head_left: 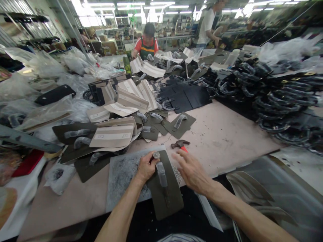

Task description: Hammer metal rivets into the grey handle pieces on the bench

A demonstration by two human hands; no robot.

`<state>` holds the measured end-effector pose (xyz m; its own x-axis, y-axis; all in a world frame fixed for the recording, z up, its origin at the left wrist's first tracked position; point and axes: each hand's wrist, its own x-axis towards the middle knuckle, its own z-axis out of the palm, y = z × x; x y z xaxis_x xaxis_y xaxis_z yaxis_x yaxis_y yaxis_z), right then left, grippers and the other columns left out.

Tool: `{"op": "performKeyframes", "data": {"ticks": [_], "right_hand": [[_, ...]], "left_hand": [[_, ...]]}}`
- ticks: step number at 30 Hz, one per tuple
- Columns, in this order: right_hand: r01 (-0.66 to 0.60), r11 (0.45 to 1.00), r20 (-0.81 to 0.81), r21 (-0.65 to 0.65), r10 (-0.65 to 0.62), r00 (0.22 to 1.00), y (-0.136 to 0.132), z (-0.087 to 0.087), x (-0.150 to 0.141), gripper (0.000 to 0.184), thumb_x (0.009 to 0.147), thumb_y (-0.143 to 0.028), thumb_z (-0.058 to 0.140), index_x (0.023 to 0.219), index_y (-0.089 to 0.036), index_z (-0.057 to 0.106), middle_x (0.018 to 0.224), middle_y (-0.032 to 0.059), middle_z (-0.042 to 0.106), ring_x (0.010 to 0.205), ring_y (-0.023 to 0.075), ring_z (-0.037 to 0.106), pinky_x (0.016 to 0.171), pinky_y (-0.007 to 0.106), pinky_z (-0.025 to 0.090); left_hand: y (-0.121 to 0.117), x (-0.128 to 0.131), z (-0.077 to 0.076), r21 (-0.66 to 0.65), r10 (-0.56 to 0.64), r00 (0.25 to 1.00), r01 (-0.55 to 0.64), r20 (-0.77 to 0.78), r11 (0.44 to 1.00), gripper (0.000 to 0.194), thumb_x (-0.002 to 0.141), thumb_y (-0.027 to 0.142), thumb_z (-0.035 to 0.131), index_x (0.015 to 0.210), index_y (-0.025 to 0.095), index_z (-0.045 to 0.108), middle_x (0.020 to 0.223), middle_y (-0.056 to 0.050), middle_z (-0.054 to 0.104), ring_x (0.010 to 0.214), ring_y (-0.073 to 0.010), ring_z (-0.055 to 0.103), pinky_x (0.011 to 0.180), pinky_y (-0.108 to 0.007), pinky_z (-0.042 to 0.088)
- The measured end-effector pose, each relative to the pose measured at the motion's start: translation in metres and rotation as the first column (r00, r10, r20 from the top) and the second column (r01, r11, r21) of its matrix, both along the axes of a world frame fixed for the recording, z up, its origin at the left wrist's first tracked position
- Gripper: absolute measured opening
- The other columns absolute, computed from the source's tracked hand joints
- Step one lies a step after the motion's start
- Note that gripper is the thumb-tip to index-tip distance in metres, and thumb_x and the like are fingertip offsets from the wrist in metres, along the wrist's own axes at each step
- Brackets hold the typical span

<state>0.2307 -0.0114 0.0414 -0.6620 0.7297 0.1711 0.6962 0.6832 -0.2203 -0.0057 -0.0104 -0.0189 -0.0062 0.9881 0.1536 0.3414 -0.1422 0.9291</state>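
Note:
My left hand (147, 169) is closed around a short metal rod-like tool with a round top (156, 155), perhaps a punch. It stands over the upper end of a dark olive panel (174, 191) with a plastic-wrapped handle (162, 174). This panel lies partly on a scuffed grey board (118, 181) and overhangs the table's near edge. My right hand (190, 169), slightly blurred, is open with fingers stretched out, over the red grip of a claw hammer (180, 144). The lower part of the hammer's grip is hidden beneath that hand.
Olive and beige panels (113, 134) are piled at left. Black panels (186, 94) and wrapped black handles (272, 101) stack at back and right. Small bits litter the pinkish table (227, 131). A plastic bin (277, 181) stands at right. A person (147, 43) works opposite.

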Motion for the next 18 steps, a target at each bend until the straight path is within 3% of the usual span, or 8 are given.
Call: {"op": "performKeyframes", "data": {"ticks": [2, 3, 5, 7, 9, 11, 15, 18], "right_hand": [[-0.323, 0.946, 0.035, -0.013, 0.323, 0.946, -0.007, 0.021, -0.021, 0.054, 0.083, -0.011, 0.051, 0.135, -0.021, 0.044, 0.139, 0.0128, 0.042, 0.117, 0.0271, 0.042, 0.093, 0.041, 0.039], [-0.426, 0.904, 0.079, -0.035, 0.427, 0.901, -0.009, 0.029, -0.031, 0.048, 0.082, -0.013, 0.054, 0.129, -0.021, 0.049, 0.135, 0.0118, 0.045, 0.113, 0.0263, 0.043, 0.091, 0.04, 0.039], [-0.504, 0.862, 0.175, -0.051, 0.505, 0.845, -0.01, 0.036, -0.048, 0.029, 0.083, -0.019, 0.059, 0.112, -0.019, 0.057, 0.123, 0.0115, 0.051, 0.105, 0.0253, 0.045, 0.084, 0.038, 0.04], [-0.505, 0.863, 0.245, -0.017, 0.494, 0.835, -0.008, 0.035, -0.058, 0.012, 0.086, -0.022, 0.057, 0.098, -0.018, 0.058, 0.11, 0.0106, 0.055, 0.099, 0.0248, 0.046, 0.08, 0.038, 0.04], [-0.469, 0.882, 0.294, 0.043, 0.438, 0.85, -0.007, 0.032, -0.065, 0.008, 0.09, -0.019, 0.05, 0.093, -0.018, 0.057, 0.101, 0.0098, 0.057, 0.093, 0.0245, 0.049, 0.08, 0.039, 0.04], [-0.389, 0.916, 0.34, 0.093, 0.338, 0.877, -0.007, 0.032, -0.067, 0.014, 0.09, -0.013, 0.044, 0.091, -0.016, 0.058, 0.09, 0.0099, 0.059, 0.085, 0.024, 0.052, 0.08, 0.04, 0.039], [-0.063, 0.996, 0.359, 0.065, 0.036, 0.933, -0.004, 0.041, -0.066, 0.016, 0.088, -0.01, 0.042, 0.093, -0.014, 0.056, 0.078, 0.0107, 0.062, 0.069, 0.0227, 0.057, 0.066, 0.036, 0.039], [0.161, 0.986, 0.302, -0.034, -0.144, 0.942, -0.003, 0.044, -0.064, 0.016, 0.093, -0.018, 0.04, 0.101, -0.014, 0.053, 0.082, 0.0121, 0.065, 0.068, 0.0234, 0.062, 0.059, 0.032, 0.037]], "left_hand": [[0.0, 0.001, 0.001, -0.008, 0.011, 1.0, -0.01, 0.012, 1.0, 0.016, 0.083, 0.02, 0.059, 0.096, 0.018, 0.069, 0.091, -0.004, 0.073, 0.083, -0.018, 0.067, 0.078, -0.027, 0.051], [0.001, 0.001, 0.001, -0.022, 0.017, 0.999, -0.017, 0.031, 1.0, 0.016, 0.083, 0.02, 0.06, 0.095, 0.018, 0.069, 0.09, -0.004, 0.074, 0.083, -0.0178, 0.067, 0.078, -0.027, 0.051], [0.003, 0.003, 0.0, -0.076, 0.065, 0.991, -0.057, 0.117, 0.995, 0.014, 0.08, 0.024, 0.064, 0.091, 0.017, 0.07, 0.087, -0.004, 0.074, 0.081, -0.0178, 0.067, 0.076, -0.027, 0.051], [0.009, 0.004, -0.002, -0.147, 0.202, 0.942, -0.167, 0.267, 0.975, 0.018, 0.077, 0.03, 0.068, 0.087, 0.015, 0.069, 0.083, -0.004, 0.074, 0.078, -0.0179, 0.068, 0.075, -0.028, 0.052], [0.015, 0.002, 0.001, -0.217, 0.386, 0.823, -0.322, 0.417, 0.921, 0.024, 0.074, 0.036, 0.071, 0.084, 0.015, 0.067, 0.079, -0.004, 0.073, 0.074, -0.0176, 0.068, 0.072, -0.028, 0.054], [0.018, -0.004, 0.014, -0.22, 0.468, 0.744, -0.415, 0.478, 0.883, 0.025, 0.073, 0.038, 0.072, 0.082, 0.016, 0.065, 0.077, -0.003, 0.073, 0.071, -0.0171, 0.068, 0.069, -0.028, 0.055], [0.012, -0.022, 0.066, 0.021, 0.373, 0.873, -0.399, 0.314, 0.917, 0.023, 0.076, 0.034, 0.073, 0.088, 0.015, 0.069, 0.082, -0.004, 0.074, 0.075, -0.016, 0.068, 0.072, -0.026, 0.054], [0.003, -0.028, 0.099, 0.137, 0.345, 0.918, -0.373, 0.194, 0.918, 0.019, 0.079, 0.031, 0.072, 0.09, 0.016, 0.07, 0.086, -0.003, 0.074, 0.079, -0.0156, 0.068, 0.075, -0.025, 0.053]]}}
